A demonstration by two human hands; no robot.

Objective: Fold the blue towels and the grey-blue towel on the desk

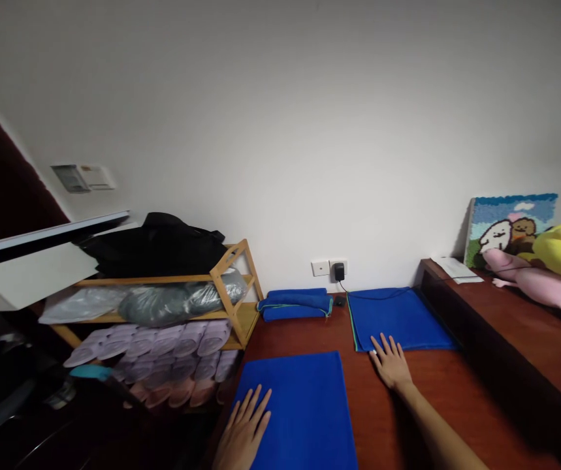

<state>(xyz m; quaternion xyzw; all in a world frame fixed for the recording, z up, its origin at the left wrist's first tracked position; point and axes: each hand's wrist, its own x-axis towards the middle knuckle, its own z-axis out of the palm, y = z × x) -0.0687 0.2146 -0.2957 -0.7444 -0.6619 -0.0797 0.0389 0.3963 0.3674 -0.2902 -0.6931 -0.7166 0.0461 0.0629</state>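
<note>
A blue cloth [307, 411] lies flat near the front of the reddish-brown wooden surface [373, 418]. Resting on its left part is my left hand [245, 427], open with the fingers spread. My right hand [392, 365] is open too, fingers apart, at the near edge of a second flat blue cloth [398, 320] further back. Neither hand grips anything. Against the wall, a folded blue cloth bundle [294, 305] with green edging sits left of the second cloth.
A wall socket with a black plug [339, 271] sends a cable across the far cloth. On the left stands a wooden rack [245, 320] with slippers [211, 338] and a black bag [162, 248]. A raised ledge at right carries a pink plush toy [535, 281] and a fluffy picture [510, 225].
</note>
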